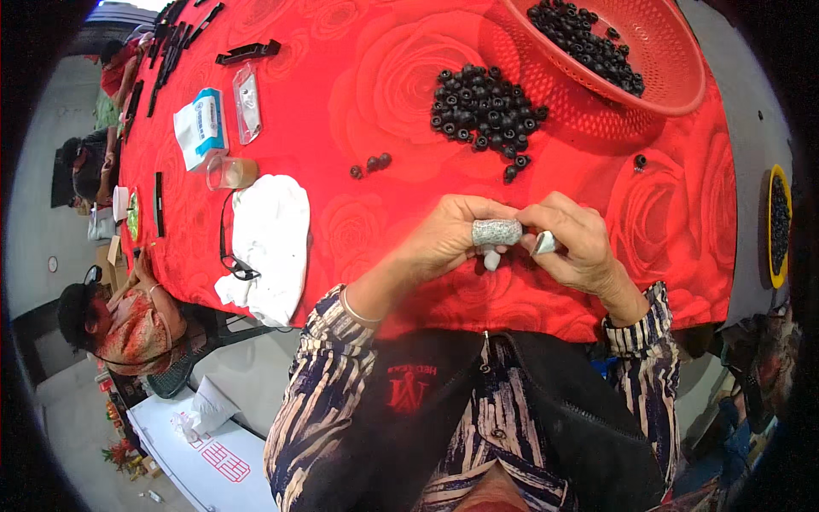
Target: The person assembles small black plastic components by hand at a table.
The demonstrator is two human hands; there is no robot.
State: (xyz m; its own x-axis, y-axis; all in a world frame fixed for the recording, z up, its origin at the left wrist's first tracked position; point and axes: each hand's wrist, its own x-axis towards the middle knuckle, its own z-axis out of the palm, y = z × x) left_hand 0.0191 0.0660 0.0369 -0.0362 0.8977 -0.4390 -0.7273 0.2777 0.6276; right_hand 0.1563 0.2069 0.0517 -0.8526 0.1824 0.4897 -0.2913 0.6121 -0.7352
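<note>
Your left hand (456,226) meets your right hand (580,235), fingers bunched together, any grip hidden; beyond them, black pieces (484,117) pile up near 1 red basket (688,81), done or left, I can't tell!

Two hands: one left hand (452,226), one right hand (573,239). On the one red desk (341,316): one heap of black beads (486,111), too crowded to count exactly; three beads (373,164) in a small group; one lone bead (640,162). One red basket (678,81), one cup (241,173), one white cloth (277,230), one pair of glasses (245,271), one tissue pack (200,128), one clear packet (247,107). One yellow-rimmed tray (777,278). Three other people (132,328) sit or stand along the left.
</note>
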